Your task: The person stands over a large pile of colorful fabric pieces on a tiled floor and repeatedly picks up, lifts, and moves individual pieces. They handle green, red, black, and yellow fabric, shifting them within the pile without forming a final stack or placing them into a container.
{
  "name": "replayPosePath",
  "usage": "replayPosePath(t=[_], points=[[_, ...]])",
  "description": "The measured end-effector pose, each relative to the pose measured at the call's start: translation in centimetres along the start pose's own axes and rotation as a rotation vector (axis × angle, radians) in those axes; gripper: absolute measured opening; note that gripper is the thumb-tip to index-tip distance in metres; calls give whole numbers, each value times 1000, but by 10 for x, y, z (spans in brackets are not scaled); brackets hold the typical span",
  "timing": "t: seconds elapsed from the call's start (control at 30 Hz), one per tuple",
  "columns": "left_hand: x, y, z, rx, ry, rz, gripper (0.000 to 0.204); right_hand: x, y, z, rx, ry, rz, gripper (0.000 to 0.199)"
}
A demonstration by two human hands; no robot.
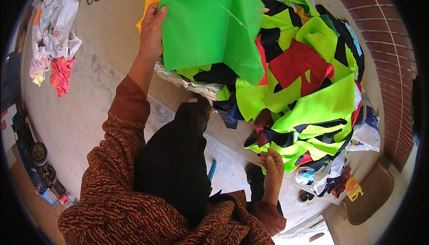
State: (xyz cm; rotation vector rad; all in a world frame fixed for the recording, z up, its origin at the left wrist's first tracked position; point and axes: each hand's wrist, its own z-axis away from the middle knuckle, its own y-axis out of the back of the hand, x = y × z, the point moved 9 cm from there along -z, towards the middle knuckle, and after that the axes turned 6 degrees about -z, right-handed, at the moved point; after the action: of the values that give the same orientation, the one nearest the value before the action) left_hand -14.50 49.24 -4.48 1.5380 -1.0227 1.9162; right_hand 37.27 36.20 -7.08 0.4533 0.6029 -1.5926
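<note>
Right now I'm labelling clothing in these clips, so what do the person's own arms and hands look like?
Both hands are bare: no gloves, and no rings or watch that I can make out. The left hand and the right hand come out of long sleeves of a knitted, rust-orange and dark speckled top, with plain reddish-brown cuffs at the wrists.

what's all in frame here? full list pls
green fabric sheet: one, bright green, held up at top centre
fabric scrap pile: one heap, lime, black, red and navy, right of centre
orange cloth: one, orange, behind the green sheet, top
plastic wrap: silvery, under the pile's left edge
rag heap: one, white and pink, on the floor far left
black cloth: one, black, across the lap
brick wall: red, far right
concrete floor: grey
left hand: grips the green sheet's edge
right hand: on the pile's lower lime scraps
</note>
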Motion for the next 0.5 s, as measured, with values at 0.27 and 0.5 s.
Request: replayPosePath(t=[0.27,0.5], points=[[-112,124,15,345,388,-259,28,1,1,0,5,-5,8,26],[-86,111,11,307,183,-640,28,2,2,0,3,-3,3,27]])
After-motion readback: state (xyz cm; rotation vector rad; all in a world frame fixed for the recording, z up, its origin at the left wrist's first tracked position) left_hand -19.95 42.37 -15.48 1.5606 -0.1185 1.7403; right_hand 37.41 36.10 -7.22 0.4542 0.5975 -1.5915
